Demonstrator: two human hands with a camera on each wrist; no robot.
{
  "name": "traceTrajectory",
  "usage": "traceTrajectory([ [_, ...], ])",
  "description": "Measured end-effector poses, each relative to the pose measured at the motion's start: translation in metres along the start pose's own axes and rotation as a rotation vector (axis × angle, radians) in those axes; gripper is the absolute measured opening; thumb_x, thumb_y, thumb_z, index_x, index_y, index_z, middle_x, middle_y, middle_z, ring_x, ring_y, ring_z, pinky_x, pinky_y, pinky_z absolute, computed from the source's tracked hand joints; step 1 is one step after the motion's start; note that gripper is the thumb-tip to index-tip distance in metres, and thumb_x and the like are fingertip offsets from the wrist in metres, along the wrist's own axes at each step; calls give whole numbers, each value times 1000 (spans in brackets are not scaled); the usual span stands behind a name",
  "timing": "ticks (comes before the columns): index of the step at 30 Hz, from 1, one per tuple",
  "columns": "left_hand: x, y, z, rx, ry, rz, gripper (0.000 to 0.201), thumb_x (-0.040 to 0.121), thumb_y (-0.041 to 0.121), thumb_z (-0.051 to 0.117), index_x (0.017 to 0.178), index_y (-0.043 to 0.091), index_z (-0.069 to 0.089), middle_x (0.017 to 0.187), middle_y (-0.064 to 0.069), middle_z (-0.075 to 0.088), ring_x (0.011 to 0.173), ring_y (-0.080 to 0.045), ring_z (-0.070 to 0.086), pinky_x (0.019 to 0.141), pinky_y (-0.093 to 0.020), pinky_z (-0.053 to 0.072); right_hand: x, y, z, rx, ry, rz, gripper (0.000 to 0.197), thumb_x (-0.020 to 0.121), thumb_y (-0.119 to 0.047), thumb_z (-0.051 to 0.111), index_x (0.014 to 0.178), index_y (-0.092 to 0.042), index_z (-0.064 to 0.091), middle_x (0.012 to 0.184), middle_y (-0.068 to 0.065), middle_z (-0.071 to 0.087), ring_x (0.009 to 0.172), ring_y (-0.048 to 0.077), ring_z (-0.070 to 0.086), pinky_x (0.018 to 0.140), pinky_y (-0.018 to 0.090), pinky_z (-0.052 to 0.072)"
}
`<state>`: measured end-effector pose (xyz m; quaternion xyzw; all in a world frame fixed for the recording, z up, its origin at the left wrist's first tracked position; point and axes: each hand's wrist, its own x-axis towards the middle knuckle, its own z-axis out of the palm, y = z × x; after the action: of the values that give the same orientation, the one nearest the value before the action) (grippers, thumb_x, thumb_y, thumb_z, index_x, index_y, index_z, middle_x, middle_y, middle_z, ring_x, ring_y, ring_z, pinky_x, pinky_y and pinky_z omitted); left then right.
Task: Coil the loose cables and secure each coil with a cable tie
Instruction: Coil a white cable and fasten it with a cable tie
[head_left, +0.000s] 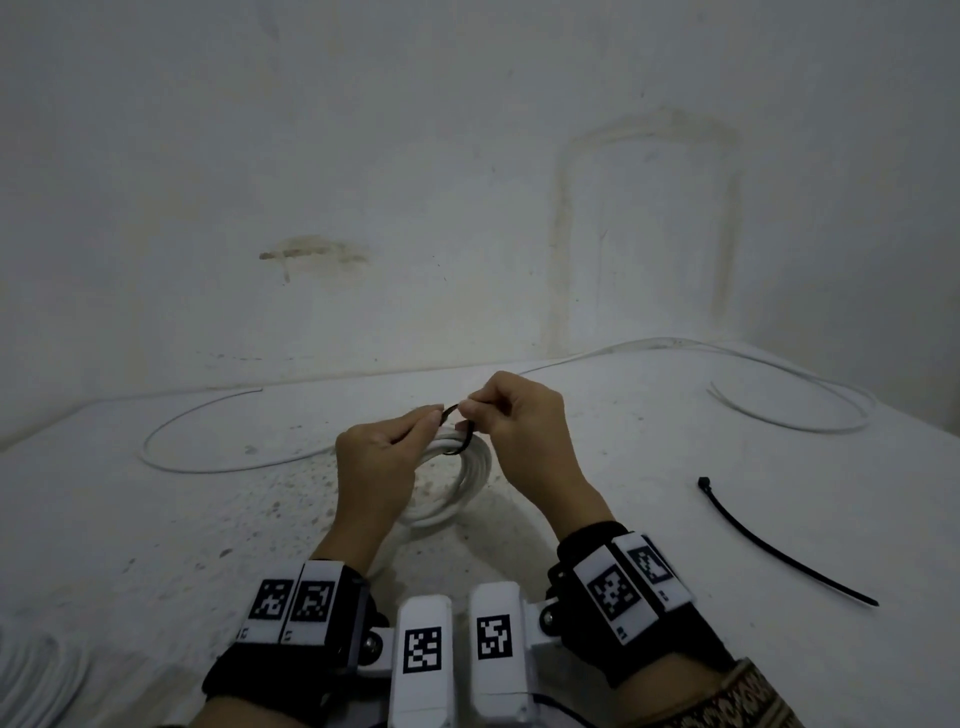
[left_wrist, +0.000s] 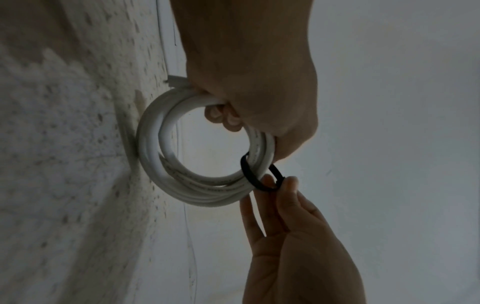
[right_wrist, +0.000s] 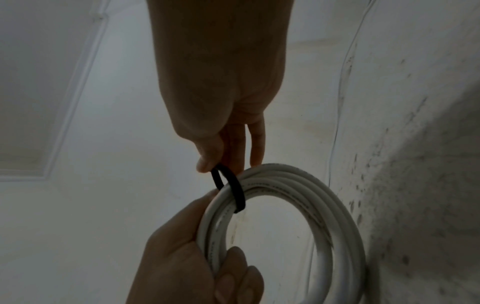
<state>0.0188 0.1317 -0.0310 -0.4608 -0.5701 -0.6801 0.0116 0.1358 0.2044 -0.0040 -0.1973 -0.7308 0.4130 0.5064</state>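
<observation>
A coil of white cable stands on edge on the white table. My left hand grips its near top, with fingers curled through the ring. A black cable tie is looped around the coil's strands. My right hand pinches the top of that loop between thumb and fingertips. In the right wrist view the tie crosses the coil just above my left hand. Whether the tie's tail is through its head is hidden by my fingers.
A second black cable tie lies flat to the right. One loose white cable curves across the left of the table, and another loops at the far right by the wall. A pale ridged object shows at the bottom left.
</observation>
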Motion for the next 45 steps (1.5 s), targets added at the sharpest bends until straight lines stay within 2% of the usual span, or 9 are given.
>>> traceTrajectory([
  [3, -1, 3, -1, -63, -17, -56, 15, 84, 10, 67, 95, 18, 72, 86, -4, 74, 78, -12, 71, 69, -21, 55, 0, 0, 1, -61, -5, -26, 14, 83, -2, 66, 72, 6, 63, 71, 19, 66, 70, 30, 64, 64, 33, 52],
  [7, -4, 12, -1, -86, -95, -42, 22, 84, 2, 64, 105, 8, 68, 80, -8, 71, 72, -18, 60, 44, -13, 42, -2, -1, 3, -89, 8, -45, 15, 81, -5, 70, 72, 6, 66, 68, 18, 65, 60, 20, 56, 58, 27, 46],
  [15, -3, 17, 0, -47, -182, -37, 26, 74, 5, 75, 80, 31, 74, 64, -2, 72, 57, -7, 63, 59, -15, 48, -1, 0, 8, -27, 66, 12, 17, 79, -5, 72, 68, 6, 65, 59, 6, 64, 52, 5, 56, 51, 18, 47],
  [18, -2, 18, 4, -46, -193, -43, 23, 75, 5, 73, 76, 28, 74, 62, -8, 69, 56, -10, 59, 57, -18, 46, 0, 2, 7, -86, 69, -14, 18, 79, -18, 72, 67, -5, 69, 59, 0, 66, 58, 9, 61, 75, 33, 52],
  [20, -2, 17, 4, -53, -205, -52, 20, 77, 4, 72, 75, 24, 75, 63, -11, 67, 58, -15, 57, 59, -24, 45, 0, 3, 6, -300, 91, -34, 18, 81, -29, 69, 68, -17, 71, 68, -5, 69, 76, 11, 63, 101, 40, 25],
  [22, 0, 15, 5, -59, -214, -73, 15, 77, 4, 71, 76, 17, 76, 62, -12, 66, 60, -18, 57, 62, -26, 46, -1, -2, 4, -434, 145, -58, 17, 82, -29, 68, 69, -20, 72, 72, -8, 68, 89, 10, 59, 98, 36, 10],
  [33, -1, 11, 5, -51, -319, -24, 3, 77, 2, 71, 75, 0, 71, 61, 2, 60, 55, -6, 49, 57, -18, 43, 1, -13, -13, -125, 300, 71, 30, 80, -19, 71, 60, -34, 54, 92, 2, 60, 109, 28, 47, 75, 7, 18],
  [40, 3, 5, -3, -81, -331, -12, 7, 77, 6, 74, 83, 10, 76, 77, -12, 71, 68, -14, 61, 69, -24, 49, 1, -13, -9, -50, 304, -7, 31, 75, -18, 76, 58, -37, 58, 83, -2, 65, 95, 25, 60, 93, 49, 42],
  [45, 6, 5, 0, -196, -196, -146, 7, 78, -2, 69, 83, 1, 71, 49, 7, 61, 32, -1, 40, 39, -10, 33, 7, -10, -16, 226, 186, 44, 21, 83, -28, 70, 77, -8, 67, 80, 0, 69, 84, 7, 63, 79, 15, 48],
])
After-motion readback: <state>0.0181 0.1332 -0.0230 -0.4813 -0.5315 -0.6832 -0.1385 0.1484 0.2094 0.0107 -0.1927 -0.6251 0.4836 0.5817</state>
